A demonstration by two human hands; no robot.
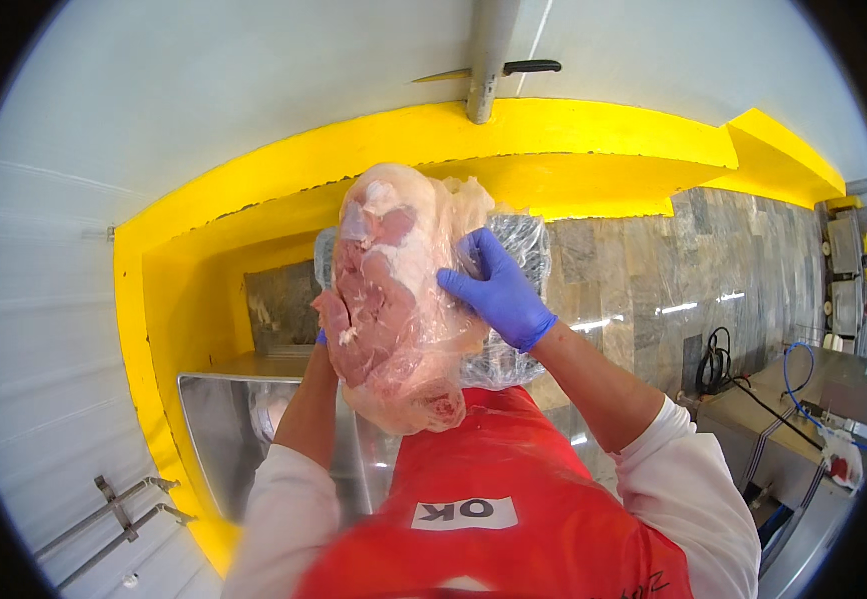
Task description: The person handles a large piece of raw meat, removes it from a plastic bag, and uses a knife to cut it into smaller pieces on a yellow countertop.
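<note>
Head view. Raw meat piece, 1: pink, pale-skinned, raised before the red apron, overlapping a plastic-wrapped bundle; contact between them unclear. Right hand, blue-gloved: thumb and fingers pinching the meat's right edge. Left hand, blue-gloved: at the meat's left side, mostly hidden; finger state cannot be told. Steel basin, 1: lower left. Black-handled knife, 1: at a post.
</note>
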